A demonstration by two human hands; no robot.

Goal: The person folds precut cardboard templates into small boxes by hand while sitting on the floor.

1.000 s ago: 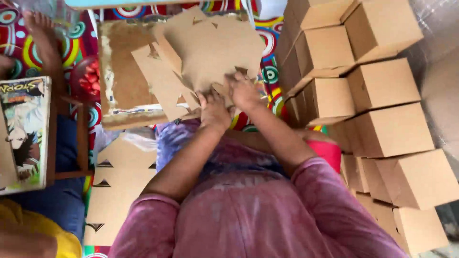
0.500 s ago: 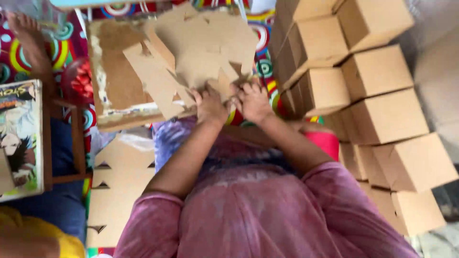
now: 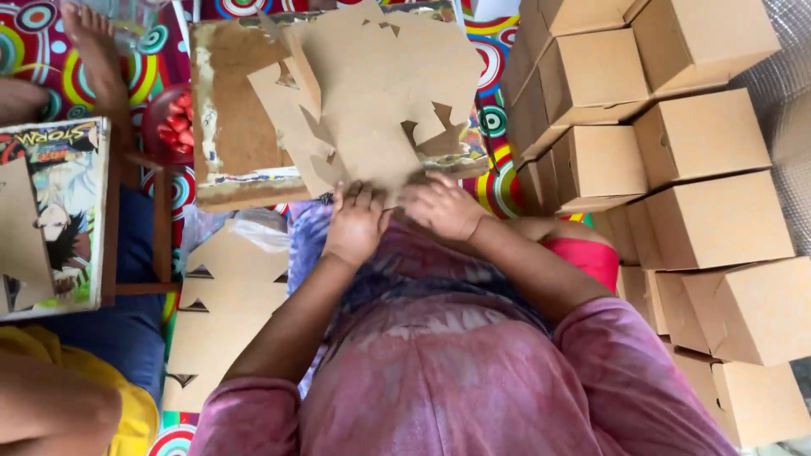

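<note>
Colourful swirly floor mat (image 3: pixel 29 38) under everything, and we're sitting right on it, so no desk, just the floor and our lap.

We've got a flat die-cut cardboard blank (image 3: pixel 380 101), an unfolded box with notched flaps, lying across a worn brown board (image 3: pixel 232 127) in front of our knees. Our left hand (image 3: pixel 355 224) presses down on the near edge of the blank with its grip closed flat, fingers together. Our right hand (image 3: pixel 443 207) sits just beside it on the same edge; its grip looks curled over the cardboard, though we can't tell if it's pinching a flap or only resting.

What could go wrong, as we see it: the blank overhangs the board, so a hard push at the edge could crease it off the score line or tear one of those thin notched tabs. It could also slide, since nothing pins the far end.

Further out, finished folded boxes (image 3: pixel 693 139) are stacked close on the right, and an elbow bump could topple them. More flat blanks (image 3: pixel 224 312) lie left of our lap, and someone's bare foot (image 3: pixel 97 59) is near the board.
</note>
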